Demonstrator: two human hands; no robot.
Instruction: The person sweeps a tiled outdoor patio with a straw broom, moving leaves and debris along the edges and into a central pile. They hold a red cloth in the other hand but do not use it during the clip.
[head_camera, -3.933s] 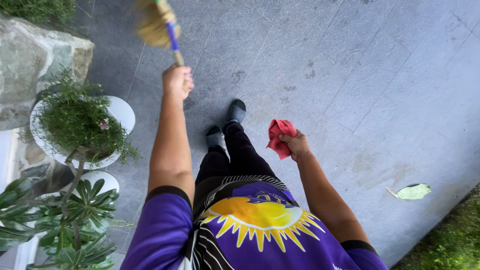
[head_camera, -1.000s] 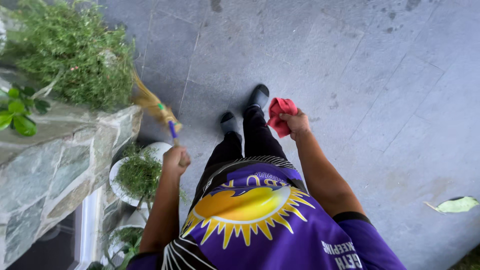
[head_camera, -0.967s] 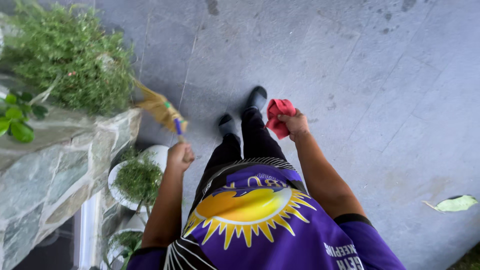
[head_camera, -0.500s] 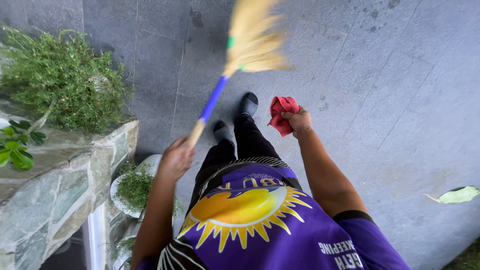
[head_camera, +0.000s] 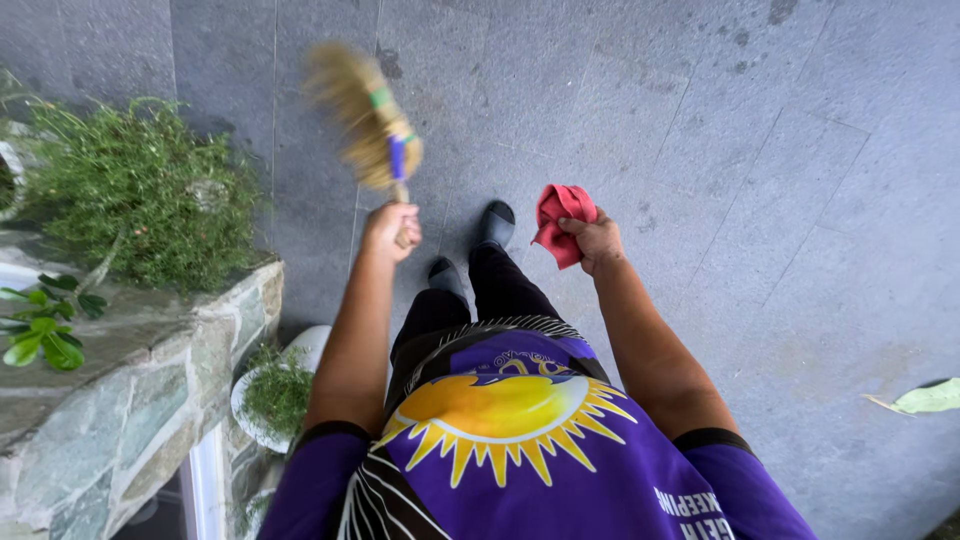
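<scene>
My left hand (head_camera: 392, 229) grips the blue-wrapped handle of a straw hand broom (head_camera: 362, 116), whose blurred bristles point up and away over the grey paving. My right hand (head_camera: 594, 240) is closed on a crumpled red cloth (head_camera: 559, 220), held out in front of my body to the right. Between the two hands my black shoes (head_camera: 497, 224) and dark trousers show below a purple shirt with a yellow sun print.
A rough stone ledge (head_camera: 130, 400) with a bushy green plant (head_camera: 135, 190) runs along the left. A white pot with a small plant (head_camera: 278, 392) stands at its foot. A fallen leaf (head_camera: 925, 398) lies on the grey stone tiles (head_camera: 780, 200) at the right.
The broom has swung from low beside the stone ledge up over the paving, its bristles now left of where they were half a second ago. The red cloth stays in my right hand.
</scene>
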